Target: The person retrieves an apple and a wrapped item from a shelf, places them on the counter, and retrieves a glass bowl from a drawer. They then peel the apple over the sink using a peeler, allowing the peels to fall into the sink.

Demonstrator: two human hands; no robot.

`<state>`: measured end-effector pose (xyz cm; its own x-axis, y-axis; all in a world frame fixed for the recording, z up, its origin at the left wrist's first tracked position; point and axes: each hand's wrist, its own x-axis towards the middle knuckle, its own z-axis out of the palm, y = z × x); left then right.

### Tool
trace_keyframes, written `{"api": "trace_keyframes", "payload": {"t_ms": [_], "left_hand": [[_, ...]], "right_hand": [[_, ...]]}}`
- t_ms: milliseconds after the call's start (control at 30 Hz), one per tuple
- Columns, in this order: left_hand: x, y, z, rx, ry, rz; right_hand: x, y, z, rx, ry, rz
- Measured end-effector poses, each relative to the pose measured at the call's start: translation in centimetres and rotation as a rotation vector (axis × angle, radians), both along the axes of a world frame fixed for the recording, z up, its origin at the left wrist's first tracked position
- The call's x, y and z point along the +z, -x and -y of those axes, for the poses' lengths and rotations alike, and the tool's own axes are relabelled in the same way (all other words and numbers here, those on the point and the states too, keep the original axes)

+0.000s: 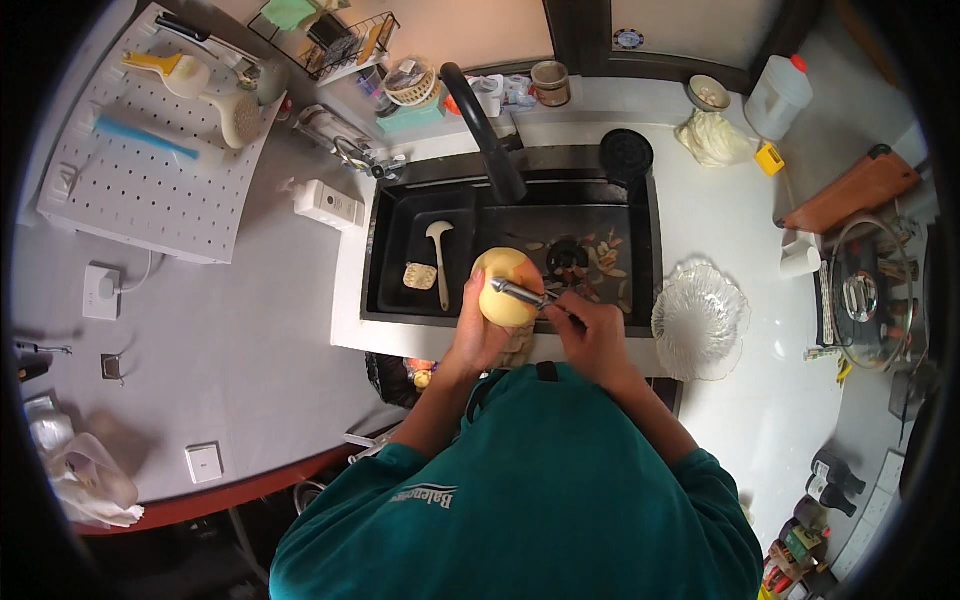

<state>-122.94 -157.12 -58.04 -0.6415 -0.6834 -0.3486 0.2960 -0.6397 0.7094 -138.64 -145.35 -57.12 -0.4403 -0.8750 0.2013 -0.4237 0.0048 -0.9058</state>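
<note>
My left hand (pixel 480 334) holds a large, mostly peeled apple (pixel 511 306) over the front of the black sink (pixel 495 328). A patch of red skin shows on the fruit's upper right. My right hand (pixel 592 334) grips a metal peeler (pixel 519 292), whose head lies against the pale flesh. Below, peel scraps (pixel 602 255) are scattered in the sink around the drain (pixel 567 257). At the sink's left lie a cream ladle (pixel 441 262) and a small beige sponge (pixel 420 276).
The black faucet (pixel 484 131) arches over the sink. A clear glass plate (pixel 700 322) rests on the right counter. A soap bottle (pixel 328 205) stands left of the sink; a cabbage piece (pixel 712 139) and a plastic jug (pixel 778 97) are at back right.
</note>
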Motion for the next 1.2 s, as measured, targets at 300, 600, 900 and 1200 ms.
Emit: {"api": "trace_keyframes", "payload": {"t_ms": [300,600,900,1200], "left_hand": [[1.5,0.8,-0.9,-0.004,0.034,-0.02],[-0.3,1.7,-1.3,0.143,0.071,0.012],[-2.0,1.4,-1.5,0.304,0.302,0.126],[2.4,1.4,0.1,0.17,0.163,-0.041]], "right_hand": [[-6.8,3.4,1.0,-0.171,-0.112,0.351],[-0.5,-2.6,-0.2,-0.063,-0.069,0.447],[-0.2,-3.2,0.3,-0.056,-0.03,0.496],[-9.1,3.6,0.9,-0.297,-0.032,0.527]]}}
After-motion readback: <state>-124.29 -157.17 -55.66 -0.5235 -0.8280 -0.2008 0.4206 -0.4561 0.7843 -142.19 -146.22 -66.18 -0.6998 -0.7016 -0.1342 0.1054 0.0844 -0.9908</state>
